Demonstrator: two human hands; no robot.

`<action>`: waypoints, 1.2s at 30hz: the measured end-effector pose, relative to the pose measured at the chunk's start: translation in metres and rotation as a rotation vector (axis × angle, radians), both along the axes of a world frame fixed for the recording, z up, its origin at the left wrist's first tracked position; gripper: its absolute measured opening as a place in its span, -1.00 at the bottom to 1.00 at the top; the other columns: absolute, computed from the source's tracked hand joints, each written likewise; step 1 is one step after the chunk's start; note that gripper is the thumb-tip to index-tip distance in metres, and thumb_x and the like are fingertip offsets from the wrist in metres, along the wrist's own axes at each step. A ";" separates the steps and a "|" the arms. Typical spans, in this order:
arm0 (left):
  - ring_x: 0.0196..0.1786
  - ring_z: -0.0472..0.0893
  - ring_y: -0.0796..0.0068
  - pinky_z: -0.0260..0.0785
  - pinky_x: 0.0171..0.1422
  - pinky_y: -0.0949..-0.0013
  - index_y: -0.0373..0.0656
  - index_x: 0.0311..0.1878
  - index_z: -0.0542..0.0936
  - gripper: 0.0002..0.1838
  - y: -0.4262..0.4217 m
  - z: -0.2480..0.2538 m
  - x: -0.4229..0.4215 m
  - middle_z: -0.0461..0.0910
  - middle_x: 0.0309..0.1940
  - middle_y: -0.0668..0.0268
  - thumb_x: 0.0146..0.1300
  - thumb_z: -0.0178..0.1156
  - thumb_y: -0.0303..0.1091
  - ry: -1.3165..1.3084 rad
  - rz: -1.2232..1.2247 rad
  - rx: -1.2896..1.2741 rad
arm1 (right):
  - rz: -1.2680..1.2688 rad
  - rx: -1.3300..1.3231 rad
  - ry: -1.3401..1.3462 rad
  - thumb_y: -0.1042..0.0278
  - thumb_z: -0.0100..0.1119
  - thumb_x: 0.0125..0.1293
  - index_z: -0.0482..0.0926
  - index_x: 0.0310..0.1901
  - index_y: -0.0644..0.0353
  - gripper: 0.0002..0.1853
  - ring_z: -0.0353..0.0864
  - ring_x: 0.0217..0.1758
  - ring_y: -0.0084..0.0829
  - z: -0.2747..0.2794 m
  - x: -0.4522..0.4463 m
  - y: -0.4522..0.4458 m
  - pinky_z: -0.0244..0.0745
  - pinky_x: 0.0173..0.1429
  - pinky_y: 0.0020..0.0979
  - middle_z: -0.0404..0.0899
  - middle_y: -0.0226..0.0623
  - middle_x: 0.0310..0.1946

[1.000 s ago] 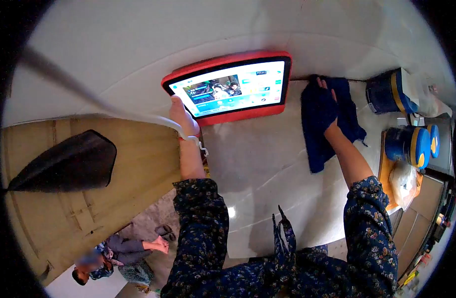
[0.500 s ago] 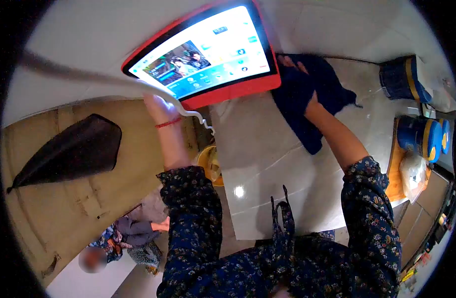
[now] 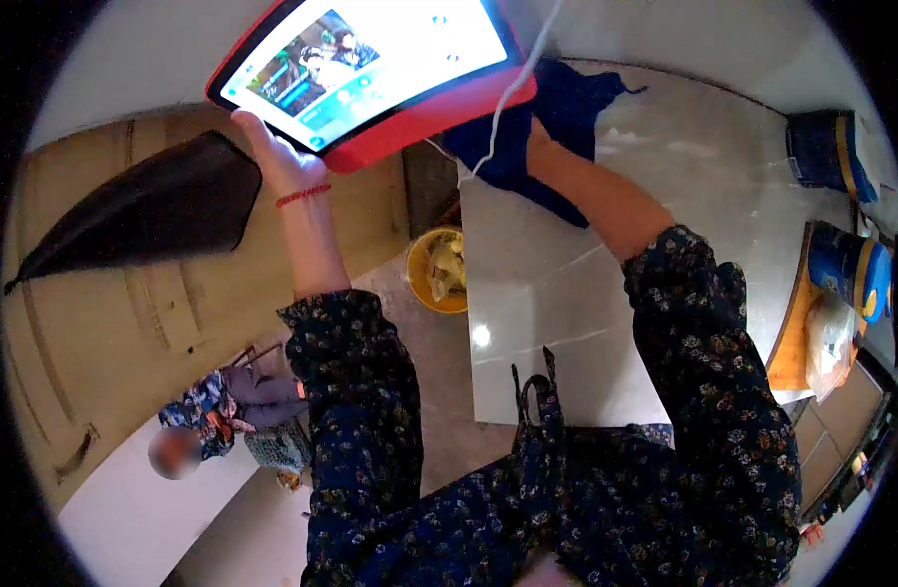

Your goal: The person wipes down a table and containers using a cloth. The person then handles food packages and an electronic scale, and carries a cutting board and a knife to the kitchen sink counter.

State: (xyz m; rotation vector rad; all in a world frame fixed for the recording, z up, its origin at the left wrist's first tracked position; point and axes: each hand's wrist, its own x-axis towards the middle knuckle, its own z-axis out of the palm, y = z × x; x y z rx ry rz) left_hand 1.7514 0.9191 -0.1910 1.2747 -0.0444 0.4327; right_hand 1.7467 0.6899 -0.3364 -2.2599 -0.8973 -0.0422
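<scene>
Holding tablet point(image 3: 390, 78), top cropped, right hand point(image 3: 539, 145) mostly hidden

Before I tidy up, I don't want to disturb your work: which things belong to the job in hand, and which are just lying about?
Apparently in use:
Red-framed tablet with lit screen, gripped by the left hand
Dark-blue fabric cloth at the mostly hidden right hand

Apparently just lying about:
Round yellow container
Dark-blue tubs with yellow bands
Translucent plastic bag
</scene>
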 end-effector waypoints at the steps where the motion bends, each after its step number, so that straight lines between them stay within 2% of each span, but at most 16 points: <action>1: 0.31 0.32 0.17 0.14 0.39 0.10 -0.22 0.37 0.15 -0.12 -0.003 0.002 -0.003 0.26 0.33 0.16 0.24 -0.04 0.33 0.025 -0.001 -0.026 | -0.033 -0.197 -0.254 0.13 -0.12 0.30 0.44 0.15 0.16 -0.55 0.28 0.36 -0.20 0.016 -0.017 0.000 0.09 0.43 -0.04 0.34 -0.14 0.28; 3: 0.30 0.34 0.16 0.17 0.38 0.09 -0.24 0.36 0.16 -0.15 -0.001 -0.001 -0.001 0.27 0.32 0.14 0.27 -0.05 0.30 0.005 0.000 -0.040 | -0.089 -0.240 -0.486 0.17 0.04 0.18 0.55 0.03 0.11 -0.60 0.31 0.34 -0.21 -0.004 -0.036 0.013 0.09 0.43 -0.03 0.40 -0.13 0.23; 6: 0.27 0.38 0.18 0.22 0.35 0.12 -0.26 0.34 0.18 -0.20 0.005 -0.003 -0.003 0.31 0.29 0.15 0.31 -0.05 0.25 0.013 0.029 -0.059 | -0.077 -0.145 -0.377 0.17 0.07 0.12 0.60 -0.04 0.13 -0.61 0.28 0.37 -0.26 -0.007 -0.078 0.019 0.07 0.42 0.00 0.39 -0.13 0.24; 7: 0.26 0.39 0.19 0.24 0.34 0.13 -0.26 0.34 0.19 -0.20 0.004 -0.002 -0.003 0.32 0.28 0.15 0.31 -0.04 0.24 0.018 0.036 -0.076 | -0.037 -0.231 -0.324 0.19 0.06 0.14 0.55 0.05 0.18 -0.55 0.24 0.39 -0.27 0.003 -0.093 0.016 0.05 0.44 -0.06 0.36 -0.13 0.26; 10: 0.23 0.43 0.21 0.26 0.32 0.15 -0.26 0.33 0.20 -0.22 0.003 -0.003 -0.003 0.36 0.25 0.17 0.31 -0.02 0.22 0.016 0.035 -0.092 | -0.169 0.012 -0.248 0.23 -0.08 0.31 0.34 0.23 0.22 -0.52 0.26 0.38 -0.24 -0.016 -0.133 0.032 0.06 0.44 -0.20 0.32 -0.20 0.31; 13: 0.24 0.42 0.21 0.26 0.33 0.15 -0.26 0.33 0.21 -0.24 0.005 -0.005 -0.002 0.36 0.25 0.18 0.32 -0.02 0.20 -0.024 0.009 -0.103 | -0.178 0.067 -0.134 0.36 -0.12 0.34 0.30 0.26 0.26 -0.54 0.28 0.37 -0.31 -0.011 -0.184 0.050 0.10 0.43 -0.25 0.34 -0.21 0.29; 16: 0.24 0.41 0.22 0.26 0.33 0.15 -0.26 0.32 0.22 -0.26 0.012 -0.010 -0.001 0.36 0.25 0.19 0.34 -0.02 0.18 -0.019 -0.035 -0.151 | 0.043 -0.239 -0.169 0.39 -0.14 0.34 0.28 0.29 0.25 -0.53 0.30 0.35 -0.34 -0.007 -0.229 0.055 0.11 0.43 -0.27 0.36 -0.25 0.27; 18: 0.24 0.41 0.23 0.26 0.32 0.15 -0.26 0.31 0.23 -0.28 0.005 -0.005 -0.005 0.37 0.24 0.19 0.35 -0.03 0.17 0.002 0.027 -0.153 | 0.112 0.186 0.436 0.35 -0.10 0.33 0.27 0.30 0.24 -0.50 0.24 0.38 -0.30 -0.035 -0.276 0.064 0.08 0.45 -0.28 0.32 -0.25 0.30; 20: 0.23 0.42 0.24 0.25 0.32 0.15 -0.26 0.30 0.25 -0.32 -0.002 0.003 -0.009 0.38 0.23 0.19 0.38 -0.06 0.14 -0.005 0.034 -0.154 | 0.199 -0.145 -0.214 0.30 -0.18 0.37 0.24 0.33 0.21 -0.50 0.17 0.42 -0.38 -0.035 -0.304 0.055 0.01 0.48 -0.31 0.21 -0.30 0.38; 21: 0.23 0.42 0.23 0.25 0.32 0.15 -0.26 0.29 0.25 -0.33 0.003 -0.001 -0.006 0.38 0.23 0.19 0.38 -0.06 0.13 0.000 0.031 -0.157 | 0.214 -0.468 -0.537 0.25 -0.28 0.41 0.21 0.35 0.16 -0.50 0.04 0.47 -0.53 -0.040 -0.316 0.050 -0.07 0.51 -0.34 0.06 -0.36 0.44; 24: 0.23 0.42 0.22 0.25 0.33 0.16 -0.26 0.30 0.25 -0.34 0.005 -0.005 -0.004 0.37 0.24 0.19 0.40 -0.10 0.13 0.010 0.020 -0.164 | 0.384 -0.290 -0.252 0.21 -0.36 0.43 0.19 0.37 0.13 -0.49 -0.07 0.51 -0.56 -0.023 -0.306 0.032 -0.13 0.53 -0.34 -0.02 -0.40 0.48; 25: 0.23 0.42 0.22 0.25 0.33 0.16 -0.26 0.30 0.25 -0.33 0.006 -0.006 -0.004 0.37 0.24 0.19 0.40 -0.10 0.14 0.022 0.032 -0.165 | 0.221 -0.485 -0.577 0.23 -0.29 0.42 0.24 0.33 0.15 -0.51 0.01 0.50 -0.48 -0.021 -0.291 0.031 -0.08 0.52 -0.33 0.05 -0.37 0.45; 28: 0.23 0.42 0.20 0.23 0.35 0.13 -0.23 0.32 0.24 -0.29 0.009 -0.009 -0.001 0.37 0.24 0.19 0.36 -0.08 0.19 0.053 0.032 -0.164 | 0.215 -0.028 -0.041 0.26 -0.23 0.41 0.31 0.28 0.15 -0.56 0.13 0.46 -0.43 0.021 -0.238 0.021 -0.02 0.50 -0.30 0.17 -0.33 0.40; 32: 0.24 0.41 0.23 0.23 0.35 0.13 -0.22 0.32 0.25 -0.31 0.010 -0.008 -0.002 0.38 0.23 0.20 0.36 -0.06 0.17 0.110 0.019 -0.231 | 0.014 -0.031 -0.246 0.27 -0.14 0.31 0.34 0.24 0.19 -0.53 0.20 0.42 -0.36 0.038 -0.136 0.022 -0.01 0.47 -0.27 0.26 -0.20 0.34; 33: 0.24 0.40 0.24 0.21 0.36 0.14 -0.22 0.31 0.26 -0.31 0.018 -0.016 0.002 0.37 0.24 0.20 0.36 -0.04 0.17 0.065 0.083 -0.131 | -0.062 -0.085 -0.372 0.22 -0.13 0.32 0.32 0.25 0.21 -0.51 0.19 0.42 -0.32 0.034 -0.112 0.020 0.01 0.46 -0.26 0.26 -0.18 0.34; 36: 0.27 0.37 0.24 0.19 0.37 0.17 -0.22 0.33 0.23 -0.28 0.022 -0.015 0.005 0.32 0.28 0.21 0.34 -0.02 0.19 0.067 0.071 -0.131 | -0.201 0.115 -0.064 0.17 -0.12 0.33 0.31 0.27 0.22 -0.48 0.20 0.41 -0.24 0.065 -0.041 -0.003 0.01 0.46 -0.25 0.25 -0.16 0.34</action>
